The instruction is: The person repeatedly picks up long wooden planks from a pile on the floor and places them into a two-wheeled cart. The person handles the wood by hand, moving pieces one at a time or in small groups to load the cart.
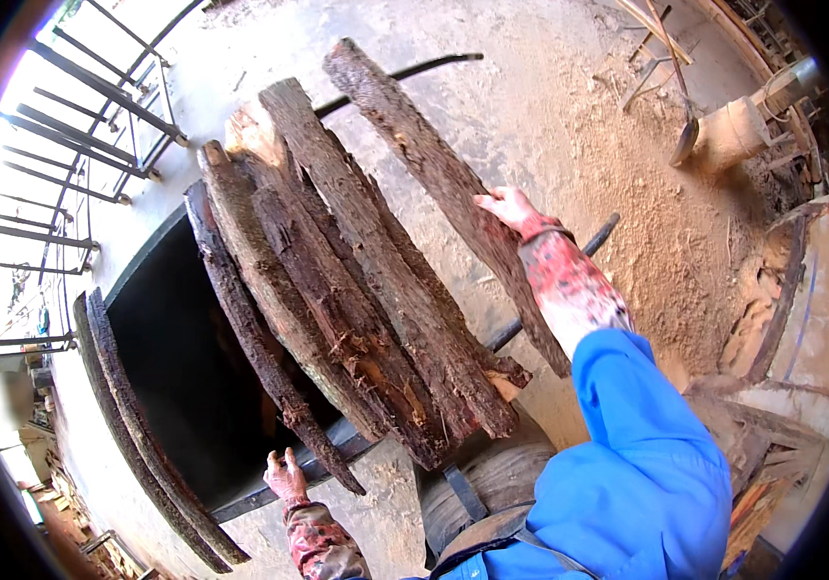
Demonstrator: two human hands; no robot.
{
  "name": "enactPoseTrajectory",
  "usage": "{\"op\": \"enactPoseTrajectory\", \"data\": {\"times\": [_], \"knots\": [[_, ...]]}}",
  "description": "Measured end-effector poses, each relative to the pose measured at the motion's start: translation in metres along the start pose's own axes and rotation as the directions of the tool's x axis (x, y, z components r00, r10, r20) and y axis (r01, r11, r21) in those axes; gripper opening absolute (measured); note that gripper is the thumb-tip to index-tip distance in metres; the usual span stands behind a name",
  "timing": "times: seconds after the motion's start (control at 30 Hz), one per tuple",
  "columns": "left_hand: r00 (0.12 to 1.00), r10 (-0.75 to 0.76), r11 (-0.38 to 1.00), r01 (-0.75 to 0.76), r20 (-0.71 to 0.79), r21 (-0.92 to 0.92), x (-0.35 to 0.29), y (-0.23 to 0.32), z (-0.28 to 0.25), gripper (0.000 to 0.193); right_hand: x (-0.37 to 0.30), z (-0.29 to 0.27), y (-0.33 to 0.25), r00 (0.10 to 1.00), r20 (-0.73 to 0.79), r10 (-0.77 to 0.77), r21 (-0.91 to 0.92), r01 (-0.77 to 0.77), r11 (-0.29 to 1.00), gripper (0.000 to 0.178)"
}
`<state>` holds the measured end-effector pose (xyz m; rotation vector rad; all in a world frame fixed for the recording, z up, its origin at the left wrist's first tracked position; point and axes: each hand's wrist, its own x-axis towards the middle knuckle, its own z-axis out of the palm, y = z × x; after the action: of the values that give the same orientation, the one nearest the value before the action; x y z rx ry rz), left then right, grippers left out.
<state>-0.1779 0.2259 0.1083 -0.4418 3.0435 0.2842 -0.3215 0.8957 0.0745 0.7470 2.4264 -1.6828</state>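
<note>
My right hand (511, 211) grips the edge of a long bark-covered wood slab (424, 159), which lies slanted at the right, apart from the others. Left of it, several rough bark slabs (337, 280) lie side by side across dark metal bars. A thin, curved bark strip (264, 353) is the leftmost of this group. Low in the view, near that strip's lower end, my left hand (285, 477) is held by a dark metal bar (337, 449). Its fingers are apart with nothing between them. Whether it touches the bar, I cannot tell.
A dark, black area (182, 358) lies left of the slabs, with two narrow bark strips (134, 435) at its left edge. Metal racks (95, 126) stand at the far left. Wood chips (666, 280) cover the ground at right, near a pale log (731, 135).
</note>
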Motion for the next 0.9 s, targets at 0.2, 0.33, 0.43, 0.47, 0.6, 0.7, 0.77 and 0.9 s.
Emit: {"op": "enactPoseTrajectory", "data": {"times": [0.2,0.33,0.43,0.47,0.6,0.7,0.77,0.9], "knots": [[0.999,0.035,0.986,-0.036,0.009,0.160,0.001,0.013,0.001,0.039,0.027,0.016,0.039,0.998,0.027,0.064,-0.047,-0.062,0.997,0.074],[1.000,0.005,0.982,-0.003,-0.014,0.189,0.008,0.034,0.001,0.039,0.055,0.020,0.069,0.996,0.018,-0.093,-0.057,0.093,0.994,0.070],[0.997,-0.010,0.973,0.028,-0.078,0.229,0.008,0.038,0.004,0.039,0.059,0.034,0.065,0.993,-0.003,-0.115,0.047,0.115,0.992,0.073],[0.998,-0.030,0.971,0.044,-0.064,0.236,0.006,0.037,0.004,0.039,0.058,0.041,0.058,0.995,-0.014,-0.098,0.042,0.099,0.994,0.076],[0.998,-0.051,0.971,0.058,-0.038,0.230,0.009,0.032,0.006,0.038,0.056,0.056,0.048,0.995,-0.053,-0.080,0.117,0.086,0.989,0.081],[0.997,-0.070,0.963,0.073,-0.024,0.259,0.010,0.032,0.006,0.038,0.063,0.067,0.057,0.991,-0.076,-0.112,0.139,0.122,0.983,0.083],[0.998,-0.054,0.962,0.059,-0.024,0.266,0.014,0.037,0.006,0.038,0.069,0.074,0.071,0.988,-0.069,-0.137,0.155,0.146,0.977,0.084],[0.996,-0.066,0.961,0.080,-0.060,0.263,0.006,0.032,0.004,0.036,0.050,0.077,0.031,0.989,-0.049,-0.137,0.149,0.143,0.978,0.082]]}}
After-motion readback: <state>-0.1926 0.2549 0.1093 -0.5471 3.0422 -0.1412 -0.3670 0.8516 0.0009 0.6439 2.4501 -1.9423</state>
